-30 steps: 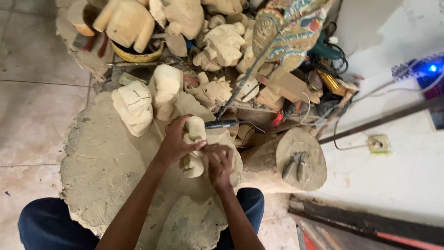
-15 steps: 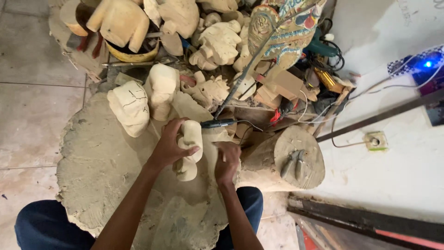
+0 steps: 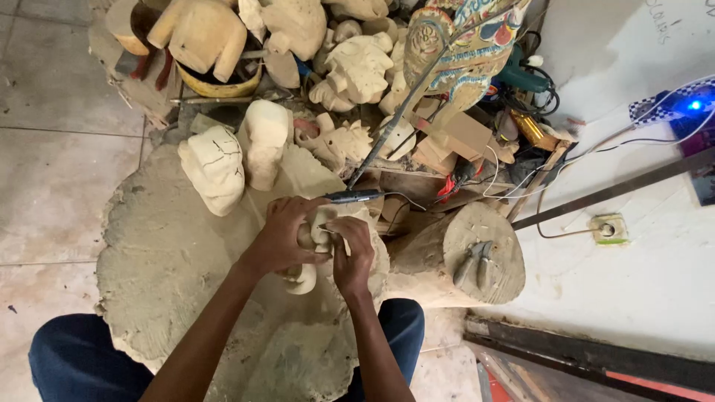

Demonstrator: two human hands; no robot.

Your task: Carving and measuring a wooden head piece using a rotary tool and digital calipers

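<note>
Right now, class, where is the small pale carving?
In the head view, centre: the carving is gripped between both hands, above the sawdust-covered slab.

L hand: fingers curled, gripping | R hand: fist-like, closed, touching left | forearms converge, extended forward

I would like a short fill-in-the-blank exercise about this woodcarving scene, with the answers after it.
1. Both hands, the left hand and the right hand, hold a small pale ____ carving.
2. Pliers lie on top of a cut ____.
3. The person's trousers are dark ____.

Answers: wooden; log; blue
</note>
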